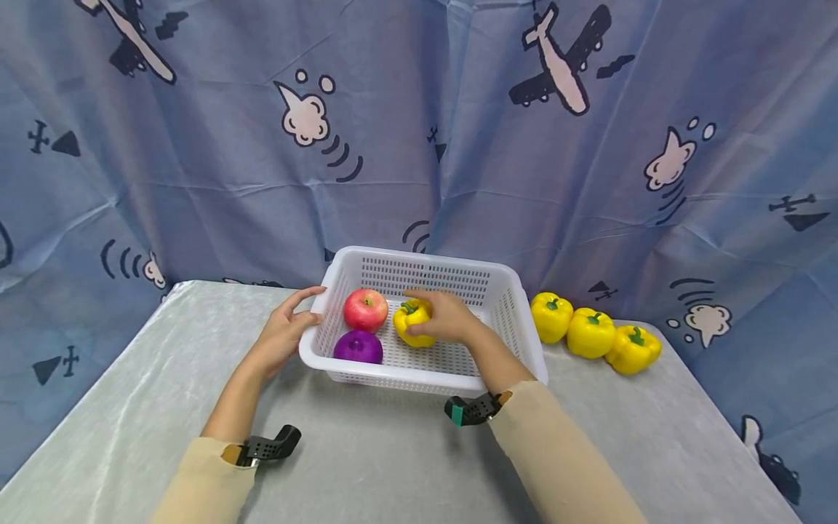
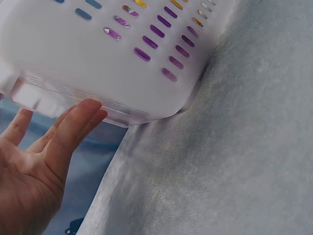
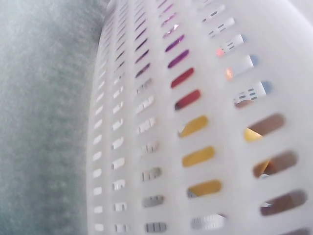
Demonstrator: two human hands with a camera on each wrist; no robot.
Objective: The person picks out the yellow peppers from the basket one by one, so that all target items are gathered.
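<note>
A white perforated basket (image 1: pixel 425 377) stands on the table with a red apple (image 1: pixel 365 310), a purple round vegetable or fruit (image 1: pixel 358 347) and a yellow bell pepper (image 1: pixel 407 331) inside. My right hand (image 1: pixel 445 315) reaches into the basket and grips that bell pepper between thumb and fingers. At the basket's left end, my left hand (image 1: pixel 281 338) touches the outside of the rim, its fingers (image 2: pixel 80 117) fairly straight in the left wrist view. The right wrist view looks at the basket's slotted wall (image 3: pixel 161 122); the right hand is mostly hidden behind it.
Three more yellow bell peppers (image 1: pixel 591 333) stand in a row to the right of the basket. Behind the table (image 1: pixel 366 466) hangs a blue curtain (image 1: pixel 419 145) printed with airplanes, close to the basket's far side.
</note>
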